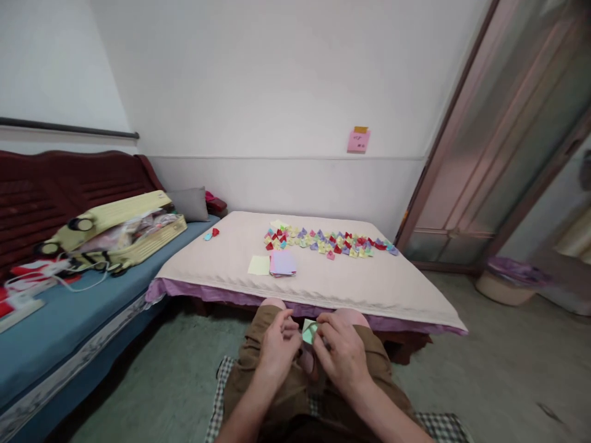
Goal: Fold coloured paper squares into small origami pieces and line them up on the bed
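pale green paper (309, 333), folded, lower centre, between both hands | right hand (340, 346) pinches its edge | left hand (279, 339) curled beside it, grip unclear | pointed paper shapes (338, 248), centre right, on cream cloth (346, 284)

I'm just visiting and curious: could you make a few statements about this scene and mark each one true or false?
1. The right hand holds a small green paper. True.
2. The paper stack is on the floor. False: the paper stack lies on the pale cloth.
3. Many small colored paper pieces are scattered on that cloth. True.
4. The pink note is stuck to the door. False: the pink note is on the wall.
5. The yellow suitcase is fully shut. False: the yellow suitcase gapes open, with things inside.
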The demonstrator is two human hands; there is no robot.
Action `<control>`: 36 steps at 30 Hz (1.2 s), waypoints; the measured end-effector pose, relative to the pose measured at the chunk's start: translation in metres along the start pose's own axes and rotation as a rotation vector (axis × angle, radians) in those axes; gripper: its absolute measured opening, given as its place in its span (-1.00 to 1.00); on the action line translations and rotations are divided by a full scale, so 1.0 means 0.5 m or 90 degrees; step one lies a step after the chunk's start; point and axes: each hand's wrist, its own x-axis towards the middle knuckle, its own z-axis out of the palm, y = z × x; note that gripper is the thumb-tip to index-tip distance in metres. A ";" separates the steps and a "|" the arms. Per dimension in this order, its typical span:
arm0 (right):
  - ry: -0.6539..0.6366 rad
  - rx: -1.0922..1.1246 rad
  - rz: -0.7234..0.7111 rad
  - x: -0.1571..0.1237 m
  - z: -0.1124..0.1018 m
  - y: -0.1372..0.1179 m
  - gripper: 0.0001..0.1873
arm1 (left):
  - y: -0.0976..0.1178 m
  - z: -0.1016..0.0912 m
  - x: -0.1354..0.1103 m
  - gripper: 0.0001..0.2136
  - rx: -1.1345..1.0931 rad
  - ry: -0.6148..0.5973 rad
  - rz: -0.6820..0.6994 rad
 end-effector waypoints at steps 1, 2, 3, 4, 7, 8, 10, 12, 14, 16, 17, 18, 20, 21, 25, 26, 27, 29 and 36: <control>0.003 0.008 0.023 0.002 -0.001 0.016 -0.82 | -0.007 -0.006 0.006 -0.59 0.039 0.002 0.004; 0.005 0.013 0.045 0.005 -0.002 0.035 -0.82 | -0.016 -0.012 0.014 -0.61 0.083 0.005 0.008; 0.006 0.014 0.066 0.008 -0.002 0.058 -0.81 | -0.026 -0.020 0.022 -0.63 0.130 0.011 0.012; 0.006 0.014 0.089 0.012 -0.001 0.085 -0.82 | -0.037 -0.026 0.031 -0.64 0.176 0.017 0.015; -0.002 0.009 0.157 0.023 0.003 0.175 -0.81 | -0.073 -0.041 0.064 -0.64 0.314 0.026 0.029; -0.007 0.002 0.176 0.028 0.004 0.206 -0.81 | -0.085 -0.042 0.077 -0.64 0.358 0.028 0.034; -0.016 -0.018 0.211 0.038 0.006 0.267 -0.81 | -0.106 -0.038 0.110 -0.63 0.437 0.025 0.045; -0.027 -0.044 0.239 0.052 0.006 0.325 -0.80 | -0.124 -0.028 0.150 -0.61 0.507 0.016 0.052; -0.042 -0.072 0.261 0.070 0.008 0.380 -0.80 | -0.142 -0.014 0.191 -0.58 0.571 0.003 0.054; -0.060 -0.102 0.280 0.092 0.014 0.435 -0.80 | -0.159 0.001 0.227 -0.57 0.629 -0.015 0.048; -0.070 -0.118 0.290 0.105 0.020 0.462 -0.79 | -0.168 0.007 0.241 -0.58 0.655 -0.025 0.043; -0.083 -0.134 0.299 0.120 0.028 0.490 -0.80 | -0.177 0.012 0.252 -0.59 0.678 -0.035 0.037; -0.112 -0.166 0.319 0.154 0.050 0.546 -0.84 | -0.193 0.018 0.264 -0.63 0.714 -0.053 0.026; -0.128 -0.180 0.329 0.173 0.065 0.574 -0.86 | -0.199 0.018 0.266 -0.63 0.729 -0.061 0.019; -0.181 -0.219 0.360 0.268 0.132 0.683 -0.74 | -0.210 0.011 0.272 -0.62 0.821 -0.119 -0.025; -0.189 -0.227 0.368 0.294 0.149 0.709 -0.73 | -0.210 0.010 0.275 -0.61 0.833 -0.138 -0.043; -0.195 -0.235 0.377 0.319 0.164 0.733 -0.72 | -0.209 0.008 0.279 -0.60 0.840 -0.154 -0.059; -0.201 -0.250 0.398 0.365 0.191 0.779 -0.72 | -0.211 0.005 0.290 -0.58 0.849 -0.183 -0.087; -0.167 -0.280 0.454 0.338 0.238 0.817 -0.72 | -0.245 -0.007 0.308 -0.56 0.861 -0.229 -0.115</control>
